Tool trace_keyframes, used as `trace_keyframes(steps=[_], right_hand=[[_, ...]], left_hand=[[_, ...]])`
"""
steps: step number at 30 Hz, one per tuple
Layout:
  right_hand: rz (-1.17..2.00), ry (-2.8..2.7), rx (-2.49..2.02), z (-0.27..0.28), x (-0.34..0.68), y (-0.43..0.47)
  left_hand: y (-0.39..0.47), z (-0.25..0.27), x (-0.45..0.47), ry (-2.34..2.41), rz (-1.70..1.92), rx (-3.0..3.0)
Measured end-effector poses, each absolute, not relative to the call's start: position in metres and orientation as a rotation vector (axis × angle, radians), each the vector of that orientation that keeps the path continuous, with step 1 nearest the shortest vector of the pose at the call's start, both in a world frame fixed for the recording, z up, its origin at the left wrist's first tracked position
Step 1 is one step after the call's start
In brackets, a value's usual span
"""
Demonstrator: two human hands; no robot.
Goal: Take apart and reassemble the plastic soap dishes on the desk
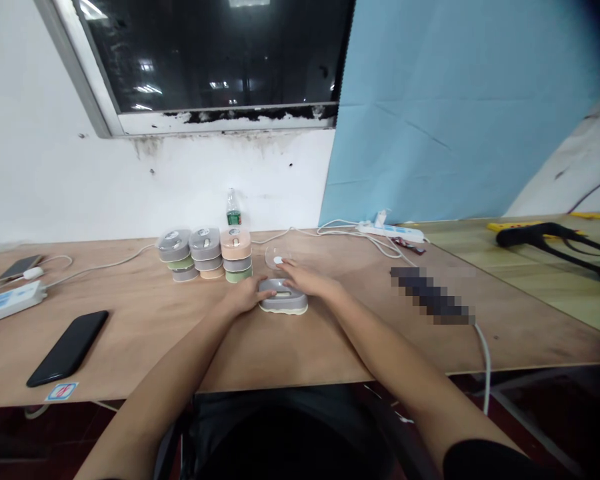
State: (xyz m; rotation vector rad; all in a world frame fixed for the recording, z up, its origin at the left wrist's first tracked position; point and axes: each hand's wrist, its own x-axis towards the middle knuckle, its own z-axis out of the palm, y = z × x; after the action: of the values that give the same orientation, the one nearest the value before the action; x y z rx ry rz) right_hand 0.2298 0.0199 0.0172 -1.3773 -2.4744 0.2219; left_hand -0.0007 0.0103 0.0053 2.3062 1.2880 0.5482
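Left hand (247,295) and right hand (310,280) at a grey box (283,303) on a wooden table (330,353)

The table spans most of the view, its far side against a white wall (30,133). A blue sheet (430,120) covers the wall's right part, beside a dark window (210,53). At the back of the table, left of the box, three stacks stand close together, each three containers high: the left stack (174,248) topped in grey, the middle stack (206,245) also in grey, the right stack (236,245) in peach. A black phone (69,348) lies near the front edge at left, a white power strip (13,301) behind it.

The grey box sits upright on the table in front of the person, right of the stacks and nearer the front, showing a wavy cream edge below. The left hand is at its left end, thumb over the top; whether thumb and fingers pinch the rim, I cannot tell. The right hand reaches over the back right, fingers stretched forward and spread from the thumb.

A green-labelled bottle (233,208) stands by the wall behind the right stack. Just beyond the right fingertips is a clear piece (274,251) bearing a small white oval (277,260); contact there is too small to make out.
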Motion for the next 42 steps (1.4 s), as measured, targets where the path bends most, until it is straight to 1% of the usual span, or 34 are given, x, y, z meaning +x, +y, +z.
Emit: trace_keyframes(steps=[13,18,27,31,36,42], right_hand=[[0.279,-2.491,-1.391,0.018,0.231,0.015],[0.216,-2.496,-1.242,0.019,0.232,0.013],[0.053,-2.055,-1.364,0.009,0.218,0.024],[0.145,-1.863,-1.372,-0.001,0.22,0.034],[0.281,-1.887,-1.335,-0.015,0.235,0.045],[0.252,-1.909,-1.36,-0.022,0.244,0.052]], left_hand=[[0.001,0.015,-0.003,1.204,0.547,2.352],[-0.003,0.014,-0.002,1.282,0.582,2.409],[0.019,-0.001,-0.011,1.557,0.528,2.298],[0.021,0.003,-0.014,1.565,0.436,2.336],[0.008,0.015,-0.011,1.629,0.5,2.359],[-0.002,0.023,-0.007,1.652,0.535,2.391]])
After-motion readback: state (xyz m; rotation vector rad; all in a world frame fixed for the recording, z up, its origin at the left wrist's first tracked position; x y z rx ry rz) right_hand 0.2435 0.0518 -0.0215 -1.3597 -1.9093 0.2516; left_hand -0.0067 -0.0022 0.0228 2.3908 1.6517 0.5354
